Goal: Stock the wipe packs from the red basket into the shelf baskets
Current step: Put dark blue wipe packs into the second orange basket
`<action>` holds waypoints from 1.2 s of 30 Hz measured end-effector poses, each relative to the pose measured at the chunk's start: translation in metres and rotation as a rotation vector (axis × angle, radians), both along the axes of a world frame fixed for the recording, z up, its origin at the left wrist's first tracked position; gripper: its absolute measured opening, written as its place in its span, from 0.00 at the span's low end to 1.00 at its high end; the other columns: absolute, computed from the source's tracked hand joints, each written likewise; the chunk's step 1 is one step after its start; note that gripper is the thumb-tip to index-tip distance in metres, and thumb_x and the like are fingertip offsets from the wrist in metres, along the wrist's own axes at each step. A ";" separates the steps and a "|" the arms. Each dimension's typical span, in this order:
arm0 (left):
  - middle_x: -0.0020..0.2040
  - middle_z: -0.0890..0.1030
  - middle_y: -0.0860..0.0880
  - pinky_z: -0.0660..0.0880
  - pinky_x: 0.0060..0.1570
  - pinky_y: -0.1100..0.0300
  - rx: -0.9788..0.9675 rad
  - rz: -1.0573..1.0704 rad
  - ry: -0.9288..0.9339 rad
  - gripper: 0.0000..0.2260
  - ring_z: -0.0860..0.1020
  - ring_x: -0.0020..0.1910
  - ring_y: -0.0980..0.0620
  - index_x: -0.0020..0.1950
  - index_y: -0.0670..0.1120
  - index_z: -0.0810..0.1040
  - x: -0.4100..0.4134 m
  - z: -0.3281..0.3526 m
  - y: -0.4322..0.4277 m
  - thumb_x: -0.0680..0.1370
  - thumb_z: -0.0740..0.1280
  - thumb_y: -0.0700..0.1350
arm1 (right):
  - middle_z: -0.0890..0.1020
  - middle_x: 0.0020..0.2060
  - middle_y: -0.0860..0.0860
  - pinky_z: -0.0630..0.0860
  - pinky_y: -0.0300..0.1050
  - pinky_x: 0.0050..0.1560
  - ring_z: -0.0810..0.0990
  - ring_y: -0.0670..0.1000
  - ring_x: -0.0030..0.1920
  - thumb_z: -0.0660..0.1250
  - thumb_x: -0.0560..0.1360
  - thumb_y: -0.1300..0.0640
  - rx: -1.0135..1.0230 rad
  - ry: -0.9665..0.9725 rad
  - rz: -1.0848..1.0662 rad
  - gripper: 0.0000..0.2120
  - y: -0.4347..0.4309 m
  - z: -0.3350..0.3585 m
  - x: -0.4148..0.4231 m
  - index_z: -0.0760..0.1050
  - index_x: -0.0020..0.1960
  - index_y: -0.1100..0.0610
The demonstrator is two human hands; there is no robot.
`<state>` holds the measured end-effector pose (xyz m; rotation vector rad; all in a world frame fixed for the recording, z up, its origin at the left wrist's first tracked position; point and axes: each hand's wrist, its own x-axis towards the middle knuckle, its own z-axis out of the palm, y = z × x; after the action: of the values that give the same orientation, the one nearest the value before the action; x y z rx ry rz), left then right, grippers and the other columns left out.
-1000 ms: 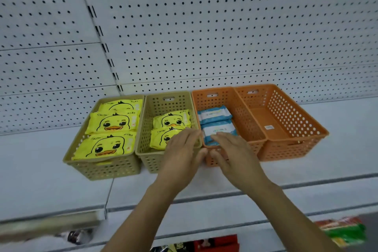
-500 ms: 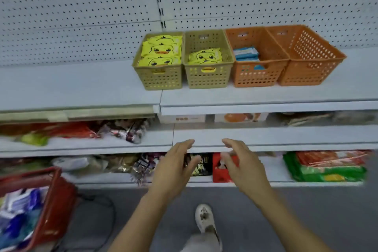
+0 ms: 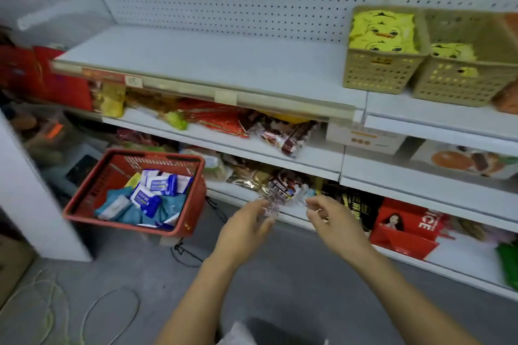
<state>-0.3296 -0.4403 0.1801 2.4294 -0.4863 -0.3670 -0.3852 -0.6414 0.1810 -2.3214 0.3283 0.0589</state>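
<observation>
Wipe packs (image 3: 152, 190) are seen heaped in the red basket (image 3: 131, 225), which is set low at the left near the floor, below and well apart from the shelf baskets (image 3: 381, 73) on the upper shelf (image 3: 224, 64). Blue-and-white and teal packs are mixed loosely, some tilted on others. Yellow duck packs (image 3: 382, 32) are already laid in the two tan baskets in view. Both hands are held out over the floor, to the right of the red basket and clear of it. The left hand (image 3: 246, 228), somewhat blurred, and the right hand (image 3: 333, 221) are shown with fingers loosely spread and slightly bent, and nothing is held in either. The packs are judged light, soft and pliant, with slick film wrappers that may slide. A topmost pack is best taken across its flat faces at the middle, not by a sealed edge.
</observation>
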 end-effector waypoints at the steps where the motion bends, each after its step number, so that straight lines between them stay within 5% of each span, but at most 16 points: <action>1: 0.63 0.78 0.53 0.74 0.56 0.57 0.006 0.026 0.001 0.19 0.77 0.58 0.55 0.70 0.52 0.71 0.010 -0.003 0.023 0.80 0.64 0.52 | 0.80 0.53 0.44 0.77 0.48 0.52 0.80 0.45 0.48 0.64 0.77 0.53 0.015 0.003 0.023 0.12 0.021 -0.002 0.015 0.75 0.60 0.48; 6: 0.58 0.79 0.53 0.69 0.53 0.67 0.035 0.111 0.108 0.17 0.77 0.56 0.56 0.68 0.49 0.73 0.069 -0.024 0.153 0.79 0.66 0.49 | 0.81 0.51 0.45 0.76 0.44 0.55 0.79 0.45 0.50 0.65 0.77 0.56 0.121 0.036 0.070 0.11 0.148 -0.023 0.092 0.77 0.59 0.51; 13: 0.52 0.81 0.52 0.74 0.51 0.63 0.035 0.262 0.320 0.15 0.79 0.47 0.56 0.64 0.46 0.77 0.157 -0.079 0.304 0.78 0.68 0.47 | 0.82 0.51 0.47 0.76 0.44 0.55 0.80 0.45 0.50 0.65 0.76 0.59 0.191 0.143 0.116 0.10 0.287 -0.073 0.179 0.78 0.57 0.54; 24: 0.56 0.80 0.48 0.70 0.51 0.63 -0.059 0.540 0.423 0.14 0.78 0.52 0.53 0.64 0.42 0.75 0.260 -0.169 0.388 0.79 0.66 0.43 | 0.81 0.56 0.50 0.74 0.42 0.58 0.79 0.48 0.54 0.64 0.77 0.59 0.178 0.353 0.160 0.12 0.378 -0.160 0.284 0.76 0.60 0.57; 30: 0.72 0.70 0.50 0.64 0.67 0.58 0.162 0.267 0.203 0.24 0.67 0.71 0.49 0.73 0.46 0.67 0.307 -0.210 0.389 0.78 0.67 0.40 | 0.74 0.64 0.51 0.69 0.45 0.65 0.71 0.52 0.64 0.64 0.77 0.59 -0.068 0.316 0.274 0.17 0.394 -0.200 0.343 0.72 0.66 0.55; 36: 0.80 0.54 0.51 0.54 0.76 0.45 0.503 -0.156 0.000 0.33 0.49 0.79 0.50 0.79 0.50 0.56 0.341 -0.255 0.393 0.76 0.64 0.36 | 0.58 0.75 0.48 0.56 0.48 0.73 0.55 0.51 0.74 0.60 0.80 0.56 -0.336 0.248 0.434 0.26 0.419 -0.231 0.394 0.56 0.76 0.52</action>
<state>0.0111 -0.0477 -0.0753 2.8805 -0.6480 -0.6170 0.0083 -0.2221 -0.0496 -2.6865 -0.0571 0.5454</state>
